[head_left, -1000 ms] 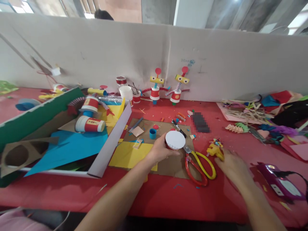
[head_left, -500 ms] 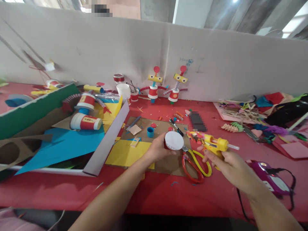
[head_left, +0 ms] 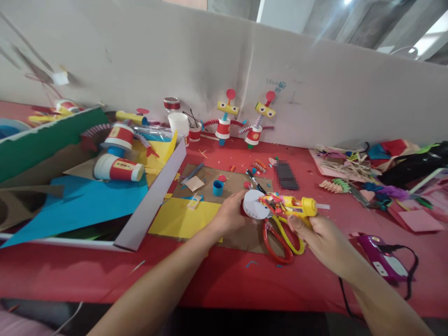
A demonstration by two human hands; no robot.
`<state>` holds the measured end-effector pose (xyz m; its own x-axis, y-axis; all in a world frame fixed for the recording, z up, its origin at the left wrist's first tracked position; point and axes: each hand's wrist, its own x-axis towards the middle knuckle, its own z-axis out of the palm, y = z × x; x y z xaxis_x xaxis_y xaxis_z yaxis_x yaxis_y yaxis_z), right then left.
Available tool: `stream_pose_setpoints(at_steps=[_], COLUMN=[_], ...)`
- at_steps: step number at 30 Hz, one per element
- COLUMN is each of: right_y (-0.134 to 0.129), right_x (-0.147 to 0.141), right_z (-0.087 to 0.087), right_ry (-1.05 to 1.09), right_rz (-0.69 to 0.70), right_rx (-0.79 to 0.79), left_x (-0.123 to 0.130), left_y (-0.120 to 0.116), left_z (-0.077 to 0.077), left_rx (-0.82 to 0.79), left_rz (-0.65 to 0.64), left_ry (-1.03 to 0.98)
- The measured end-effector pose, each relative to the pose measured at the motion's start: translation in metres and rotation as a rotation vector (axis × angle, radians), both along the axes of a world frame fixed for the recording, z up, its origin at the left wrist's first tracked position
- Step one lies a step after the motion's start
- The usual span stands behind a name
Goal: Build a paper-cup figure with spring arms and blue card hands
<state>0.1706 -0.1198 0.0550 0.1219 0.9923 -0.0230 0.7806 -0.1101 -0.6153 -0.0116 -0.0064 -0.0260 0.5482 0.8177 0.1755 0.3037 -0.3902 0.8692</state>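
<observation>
My left hand (head_left: 231,215) is closed around a red paper cup (head_left: 255,203), its round white end facing up toward me. My right hand (head_left: 317,235) grips a yellow hot glue gun (head_left: 299,207) with a clear glue stick poking out of its back. The gun's nozzle, wrapped in colourful bits, is over the cup's white end; whether it touches cannot be made out. Below the gun lie scissors (head_left: 278,247) with one red and one yellow handle. A small blue ring (head_left: 217,187) stands on the brown cardboard (head_left: 241,238), beside a yellow sheet (head_left: 185,219).
At left, a box (head_left: 150,200) holds blue paper and cup figures. Two cup robots (head_left: 223,128) stand against the grey partition (head_left: 140,56). A dark phone-like slab (head_left: 286,175), a purple power strip (head_left: 385,259) with a black cord and craft scraps (head_left: 345,161) lie to the right.
My right hand has brought the glue gun leftward, so its nozzle is now over the cup's white end. My left hand still holds the cup. The view has shifted slightly.
</observation>
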Motion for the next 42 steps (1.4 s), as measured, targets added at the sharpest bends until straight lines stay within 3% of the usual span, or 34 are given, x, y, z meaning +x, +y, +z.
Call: stream_pose_setpoints(at_steps=[7, 15, 24, 31, 36, 42], right_y=[0.001, 0.0, -0.01, 0.001, 0.008, -0.002], right_x=[0.001, -0.003, 0.007, 0.012, 0.005, 0.004], right_z=[-0.002, 0.002, 0.001, 0.003, 0.003, 0.004], right_ry=[0.045, 0.037, 0.011, -0.039, -0.007, -0.022], right_rz=[-0.022, 0.022, -0.057, -0.083, -0.037, -0.007], right_rx=[-0.054, 0.008, -0.08, -0.053, -0.056, -0.082], left_x=[0.0, 0.0, -0.001, 0.0, 0.0, 0.0], left_y=[0.0, 0.001, 0.001, 0.0, 0.0, 0.0], left_z=[0.001, -0.003, 0.005, 0.003, 0.001, 0.002], left_rx=[-0.026, -0.024, -0.035, 0.008, 0.003, -0.025], left_rz=[-0.012, -0.013, -0.001, -0.007, -0.005, -0.016], left_ry=[-0.002, 0.006, 0.088, 0.076, 0.03, 0.012])
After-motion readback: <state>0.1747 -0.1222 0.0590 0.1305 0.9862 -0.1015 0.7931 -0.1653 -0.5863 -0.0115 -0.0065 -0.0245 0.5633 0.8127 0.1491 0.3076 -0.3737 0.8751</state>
